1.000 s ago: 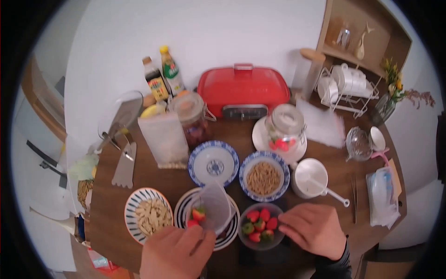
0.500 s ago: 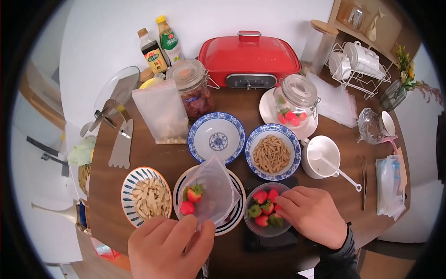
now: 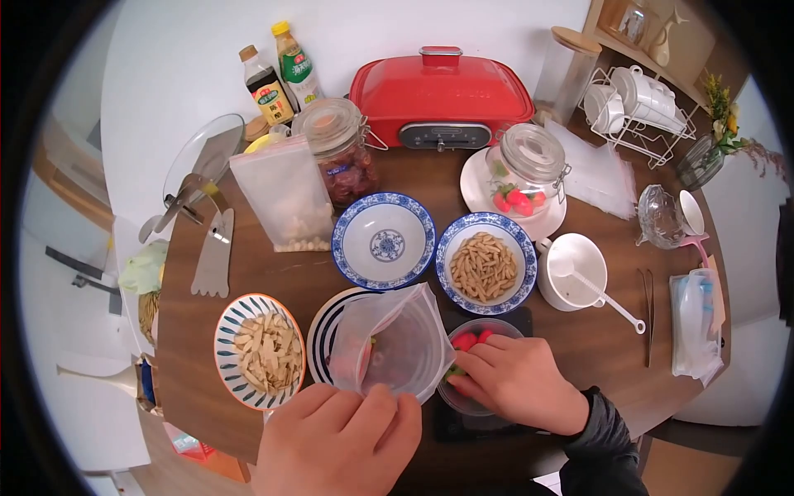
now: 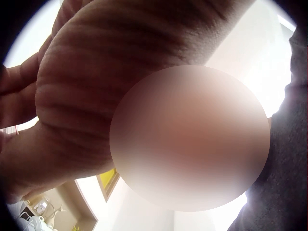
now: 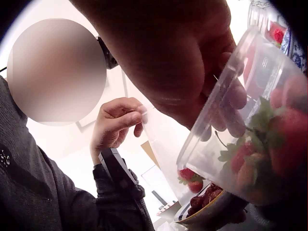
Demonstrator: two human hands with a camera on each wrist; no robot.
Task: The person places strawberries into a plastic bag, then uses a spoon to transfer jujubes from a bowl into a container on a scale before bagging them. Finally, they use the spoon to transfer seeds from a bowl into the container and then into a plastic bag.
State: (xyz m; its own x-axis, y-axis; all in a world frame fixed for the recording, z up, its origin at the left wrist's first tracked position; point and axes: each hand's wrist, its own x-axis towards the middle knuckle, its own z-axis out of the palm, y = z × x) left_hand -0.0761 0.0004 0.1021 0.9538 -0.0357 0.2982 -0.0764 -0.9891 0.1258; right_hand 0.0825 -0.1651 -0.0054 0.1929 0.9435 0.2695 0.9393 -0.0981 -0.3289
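Note:
My left hand (image 3: 339,442) pinches the edge of a clear plastic bag (image 3: 397,347), whose mouth gapes open. Strawberries (image 5: 191,180) show in the bag's lower part. Under the bag is a blue-striped plate (image 3: 321,335) holding dark red dried fruit (image 5: 206,198). My right hand (image 3: 521,384) reaches into a clear plastic tub (image 5: 211,144) of strawberries (image 5: 288,139), its fingertips curled at a strawberry with green leaves (image 3: 455,371). The hand covers much of the tub in the head view. In the left wrist view, the left palm (image 4: 96,86) fills much of the picture and the bag is hidden.
A dark flat scale-like slab (image 3: 447,422) lies under the tub. Around stand a striped bowl of pale slices (image 3: 269,351), an empty blue-rimmed bowl (image 3: 385,240), another with brown pieces (image 3: 485,266), a white cup (image 3: 571,273), a strawberry jar (image 3: 527,169) and a red electric cooker (image 3: 441,95).
The left hand and bag have shifted right, so the bag's mouth now overlaps the tub's edge. My right hand has reached left and deeper into the tub, its fingers closing at a strawberry.

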